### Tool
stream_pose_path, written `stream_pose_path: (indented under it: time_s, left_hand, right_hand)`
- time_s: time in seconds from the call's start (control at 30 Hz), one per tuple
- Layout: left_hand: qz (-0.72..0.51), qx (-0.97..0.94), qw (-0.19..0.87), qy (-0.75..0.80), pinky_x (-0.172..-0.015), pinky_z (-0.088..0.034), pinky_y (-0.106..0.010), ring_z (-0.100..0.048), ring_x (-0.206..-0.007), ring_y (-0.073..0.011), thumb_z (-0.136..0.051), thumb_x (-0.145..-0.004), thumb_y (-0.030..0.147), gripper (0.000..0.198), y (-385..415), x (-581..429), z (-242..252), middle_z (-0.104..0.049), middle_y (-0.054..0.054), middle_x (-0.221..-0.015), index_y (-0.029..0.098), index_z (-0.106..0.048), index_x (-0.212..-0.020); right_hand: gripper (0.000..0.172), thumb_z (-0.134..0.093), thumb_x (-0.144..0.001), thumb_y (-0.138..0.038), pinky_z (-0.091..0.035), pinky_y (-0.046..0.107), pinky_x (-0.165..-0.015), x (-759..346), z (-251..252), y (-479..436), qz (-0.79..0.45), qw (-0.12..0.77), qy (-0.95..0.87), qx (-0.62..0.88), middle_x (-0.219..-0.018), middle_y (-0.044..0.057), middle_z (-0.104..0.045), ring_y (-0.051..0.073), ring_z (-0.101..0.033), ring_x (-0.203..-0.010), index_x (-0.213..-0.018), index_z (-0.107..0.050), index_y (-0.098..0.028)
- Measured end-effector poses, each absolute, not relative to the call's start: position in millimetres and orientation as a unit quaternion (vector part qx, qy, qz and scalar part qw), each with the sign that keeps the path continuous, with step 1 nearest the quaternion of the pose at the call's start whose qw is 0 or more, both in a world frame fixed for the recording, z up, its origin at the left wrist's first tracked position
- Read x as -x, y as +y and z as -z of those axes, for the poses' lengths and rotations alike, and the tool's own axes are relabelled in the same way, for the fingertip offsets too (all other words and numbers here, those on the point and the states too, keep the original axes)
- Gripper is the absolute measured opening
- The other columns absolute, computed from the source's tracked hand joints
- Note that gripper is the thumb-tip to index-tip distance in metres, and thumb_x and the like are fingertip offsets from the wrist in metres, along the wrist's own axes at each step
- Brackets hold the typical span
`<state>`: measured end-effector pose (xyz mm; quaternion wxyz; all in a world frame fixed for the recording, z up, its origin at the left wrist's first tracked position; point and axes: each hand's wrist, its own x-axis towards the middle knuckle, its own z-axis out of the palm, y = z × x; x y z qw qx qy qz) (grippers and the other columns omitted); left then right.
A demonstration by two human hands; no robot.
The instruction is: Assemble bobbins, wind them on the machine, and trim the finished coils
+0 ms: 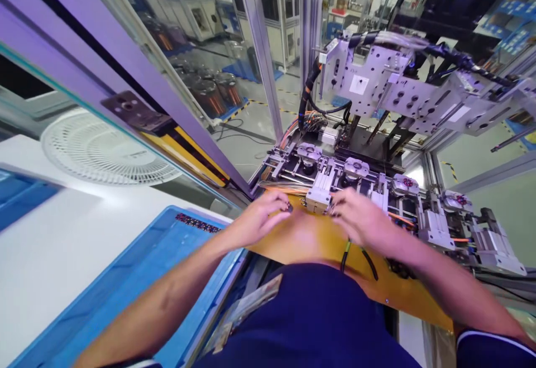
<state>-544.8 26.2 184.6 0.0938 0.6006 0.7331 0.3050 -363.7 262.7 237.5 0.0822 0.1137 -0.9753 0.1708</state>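
My left hand [263,218] hovers over the front of the yellow panel [299,239], its thumb and fingers pinched round a small dark part [289,207]. To the right, my right hand [360,216] is slightly blurred, with curled fingers. Dark bits show at its fingertips, too small to name. Between the hands sits a silver clamp block [318,197] of the machine. Behind them, a row of metal fixtures holds round nests; the nest [405,184] on the right carries small reddish-dark parts, while the nest [309,151] on the left shows a bare-looking ring.
A blue tray [138,284] with a row of small dark parts [196,223] lies on the white table [84,217] at left. A yellow safety light bar [184,153] and frame posts border the opening. Black-and-yellow tool handles [345,255] rest below my right hand. A gripper beam [393,89] hangs above.
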Motion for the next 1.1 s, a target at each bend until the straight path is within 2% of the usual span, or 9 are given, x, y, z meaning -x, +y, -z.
stream_pose_path:
  time_s: [0.13,0.27,0.4,0.57,0.63,0.7,0.77,0.87,1.1]
  left_hand:
    - [-0.233,-0.589,0.102,0.767,-0.083,-0.055,-0.035,-0.065,-0.088,-0.0208,-0.055,-0.094,0.024,0.018,23,525,-111,-0.068,-0.010,-0.093,0.016,-0.070,-0.089]
    - [-0.215,-0.585,0.066,0.779,-0.087,-0.056,-0.040,-0.068,-0.094,-0.0250,-0.056,-0.092,0.022,0.017,31,518,-76,-0.071,-0.013,-0.100,0.015,-0.071,-0.093]
    - [-0.221,-0.600,0.023,0.768,-0.089,-0.056,-0.043,-0.068,-0.102,-0.0272,-0.055,-0.093,0.025,0.018,24,513,-94,-0.070,-0.015,-0.111,0.016,-0.070,-0.097]
    - [-0.264,-0.691,-0.061,0.670,-0.094,-0.053,-0.040,-0.065,-0.103,-0.0230,-0.059,-0.093,0.028,0.020,81,512,-190,-0.071,-0.010,-0.106,0.018,-0.064,-0.110]
    - [-0.254,-0.745,-0.058,0.614,-0.089,-0.053,-0.039,-0.065,-0.097,-0.0223,-0.056,-0.095,0.032,0.022,142,507,-228,-0.071,-0.009,-0.102,0.017,-0.066,-0.107]
    - [-0.205,-0.775,-0.033,0.597,-0.096,-0.050,-0.043,-0.061,-0.108,-0.0265,-0.057,-0.094,0.037,0.032,212,498,-251,-0.068,-0.013,-0.110,0.013,-0.065,-0.112]
    - [-0.133,-0.792,0.014,0.596,-0.106,-0.041,-0.047,-0.049,-0.129,-0.0316,-0.062,-0.091,0.033,0.039,275,487,-257,-0.058,-0.019,-0.132,0.011,-0.062,-0.123]
    - [-0.089,-0.810,0.037,0.578,-0.110,-0.036,-0.051,-0.033,-0.142,-0.0365,-0.069,-0.085,0.027,0.038,335,474,-245,-0.050,-0.019,-0.143,0.015,-0.064,-0.121]
    - [-0.056,-0.825,0.078,0.556,-0.110,-0.032,-0.051,-0.034,-0.139,-0.0359,-0.066,-0.086,0.029,0.031,359,469,-223,-0.049,-0.017,-0.143,0.018,-0.069,-0.115]
  right_hand:
    - [0.013,-0.056,-0.094,-0.019,-0.051,0.029,-0.074,366,-153,207,-0.137,0.044,-0.982,-0.125,-0.092,0.007,-0.064,0.017,-0.059,-0.081,-0.086,-0.065,-0.015]
    - [0.009,-0.058,-0.093,-0.013,-0.052,0.031,-0.073,384,-106,189,-0.107,0.057,-0.988,-0.094,-0.088,0.006,-0.066,0.017,-0.061,-0.080,-0.088,-0.065,-0.012]
    - [0.013,-0.056,-0.095,-0.020,-0.052,0.035,-0.088,339,-144,217,-0.087,0.117,-0.987,-0.071,-0.108,0.012,-0.068,0.022,-0.061,-0.102,-0.100,-0.067,-0.014]
    - [0.027,-0.056,-0.094,-0.026,-0.046,0.045,-0.103,223,-234,344,0.004,0.213,-0.971,0.103,-0.119,0.017,-0.064,0.027,-0.058,-0.113,-0.114,-0.065,-0.012]
    - [0.033,-0.059,-0.091,-0.035,-0.044,0.050,-0.105,191,-253,407,0.038,0.158,-0.960,0.227,-0.123,0.018,-0.062,0.032,-0.057,-0.116,-0.114,-0.066,-0.013]
    - [0.038,-0.063,-0.085,-0.038,-0.044,0.054,-0.104,175,-257,458,0.039,0.099,-0.952,0.288,-0.125,0.020,-0.060,0.037,-0.056,-0.117,-0.113,-0.068,-0.012]
    - [0.039,-0.067,-0.081,-0.038,-0.045,0.051,-0.103,170,-250,489,0.026,0.073,-0.951,0.299,-0.125,0.019,-0.060,0.036,-0.057,-0.117,-0.111,-0.068,-0.013]
    - [0.036,-0.071,-0.077,-0.038,-0.047,0.045,-0.102,171,-235,502,0.004,0.059,-0.951,0.303,-0.124,0.017,-0.061,0.032,-0.059,-0.115,-0.105,-0.069,-0.015]
    - [0.030,-0.071,-0.079,-0.035,-0.043,0.040,-0.109,176,-228,500,-0.054,0.041,-0.945,0.319,-0.130,0.012,-0.056,0.027,-0.056,-0.122,-0.103,-0.070,-0.018]
